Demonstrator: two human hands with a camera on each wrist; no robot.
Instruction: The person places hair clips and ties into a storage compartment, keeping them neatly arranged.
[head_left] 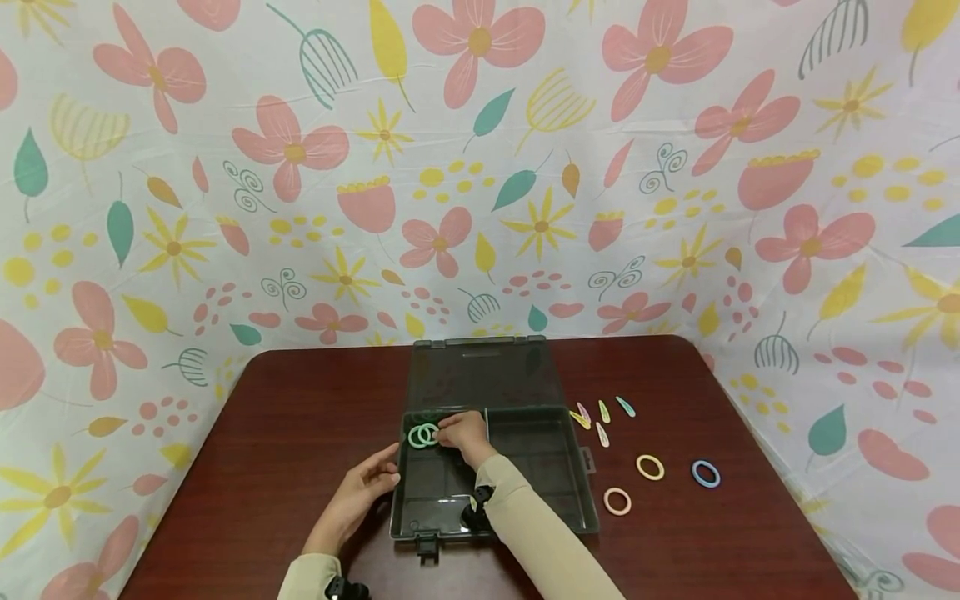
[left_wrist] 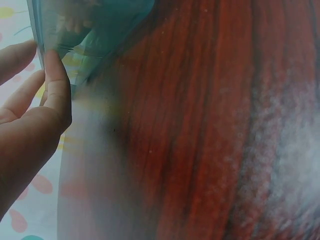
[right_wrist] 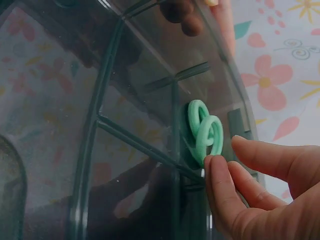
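Two mint-green hair ties (head_left: 423, 435) lie overlapping in the back left compartment of a dark see-through organizer box (head_left: 491, 537). My right hand (head_left: 467, 437) reaches into that box over the compartment. In the right wrist view, its fingertips (right_wrist: 218, 167) are right at the lower end of the nearer green hair tie (right_wrist: 214, 131), with another digit held apart from it. My left hand (head_left: 360, 493) rests at the box's left side, fingers relaxed. The left wrist view shows its fingertips (left_wrist: 54, 62) against the wall of the box (left_wrist: 107, 20).
The box's lid (head_left: 483, 375) is folded back. Right of the box lie several small snap hair clips (head_left: 603, 435), and a yellow (head_left: 659, 461), a peach (head_left: 606, 501) and a blue hair tie (head_left: 694, 475). A latch (head_left: 427, 548) sticks out at the box's front. Flowered cloth (head_left: 442, 317) stands behind the table (head_left: 315, 400).
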